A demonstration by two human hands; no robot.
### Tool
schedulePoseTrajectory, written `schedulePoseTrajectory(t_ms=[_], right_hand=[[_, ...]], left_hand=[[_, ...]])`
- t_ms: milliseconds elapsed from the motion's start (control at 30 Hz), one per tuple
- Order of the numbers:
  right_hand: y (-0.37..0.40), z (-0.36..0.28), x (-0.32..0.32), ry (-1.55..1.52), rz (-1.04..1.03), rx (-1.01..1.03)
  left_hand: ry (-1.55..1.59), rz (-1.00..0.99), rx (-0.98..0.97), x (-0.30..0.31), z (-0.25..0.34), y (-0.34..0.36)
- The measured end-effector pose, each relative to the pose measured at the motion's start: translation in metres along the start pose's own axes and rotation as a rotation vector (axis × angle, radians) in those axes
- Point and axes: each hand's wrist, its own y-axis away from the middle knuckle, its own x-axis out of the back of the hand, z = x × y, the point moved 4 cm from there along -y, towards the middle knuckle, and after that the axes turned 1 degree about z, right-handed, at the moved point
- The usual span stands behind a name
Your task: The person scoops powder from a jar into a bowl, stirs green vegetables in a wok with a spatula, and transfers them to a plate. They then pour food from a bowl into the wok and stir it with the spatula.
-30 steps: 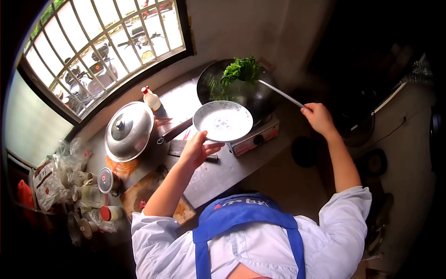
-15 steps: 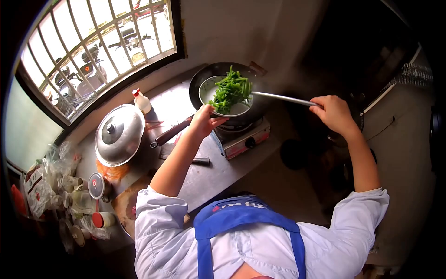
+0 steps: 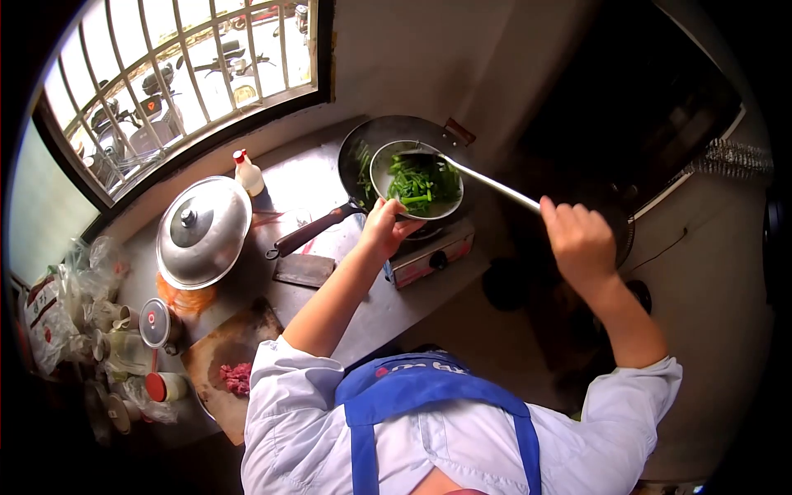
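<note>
My left hand grips the near rim of a white bowl, holding it tilted above a dark wok. Chopped leafy greens lie in the bowl, and some more green pieces show in the wok at its left side. My right hand is closed round the end of a long metal ladle. The ladle's dark head reaches over the bowl's far side, at the greens; its exact shape is hard to make out.
The wok sits on a portable gas stove. Left of it are its wooden handle, a cleaver, a domed metal lid and white bottles. A cutting board bears chopped red meat; jars and plastic bags crowd the left.
The heap of greens has gone down into the bowl, and the ladle's head now shows above it. My right hand has moved left and down; the bowl has shifted slightly right.
</note>
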Motion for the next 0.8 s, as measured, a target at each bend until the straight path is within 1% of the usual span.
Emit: schedulePoseTrajectory(t_ms=[33, 67, 133, 200, 267, 333, 367, 400, 467, 500, 567, 600, 667, 733, 800], right_hand=[[0.007, -0.006, 0.001, -0.002, 0.035, 0.023], [0.012, -0.007, 0.005, -0.003, 0.028, 0.021], [0.013, 0.001, 0.013, -0.044, 0.058, 0.014], [0.016, 0.019, 0.012, -0.093, 0.024, -0.070], [0.018, 0.037, 0.007, -0.235, -0.012, -0.230], [0.023, 0.052, -0.005, -0.322, -0.044, -0.335], [0.028, 0.058, -0.014, -0.425, -0.108, -0.446], [0.031, 0.064, -0.020, -0.536, -0.265, -0.621], [0.040, 0.073, -0.038, -0.677, -0.358, -0.773], [0.043, 0.075, -0.046, -0.681, -0.353, -0.776], [0.054, 0.070, -0.076, -0.806, -0.604, -0.861], [0.058, 0.065, -0.092, -0.851, -0.664, -0.843], [0.071, 0.048, -0.132, -1.019, -0.744, -0.852], [0.088, 0.024, -0.175, -1.330, -0.700, -0.901], [0.080, 0.012, -0.179, -1.534, -0.751, -0.973]], left_hand=[[0.003, -0.002, -0.001, -0.005, -0.001, 0.003], [0.024, 0.023, 0.004, -0.008, -0.002, 0.007], [0.040, 0.046, 0.014, -0.012, -0.002, 0.016], [0.069, 0.011, 0.005, -0.013, -0.001, 0.021], [0.049, 0.005, 0.002, -0.007, -0.002, 0.020], [0.070, 0.013, 0.072, -0.004, -0.001, 0.025], [0.050, 0.002, 0.050, -0.003, 0.002, 0.028], [0.050, 0.005, 0.047, 0.000, 0.003, 0.029], [-0.033, 0.015, 0.061, 0.005, 0.010, 0.032], [-0.019, 0.005, 0.085, 0.010, 0.012, 0.032], [-0.055, -0.011, 0.103, 0.026, 0.017, 0.027], [-0.084, -0.033, 0.122, 0.030, 0.019, 0.026], [-0.144, -0.002, 0.117, 0.030, 0.026, 0.030], [-0.138, -0.037, 0.131, 0.030, 0.032, 0.031], [-0.182, -0.040, 0.156, 0.028, 0.038, 0.037]])
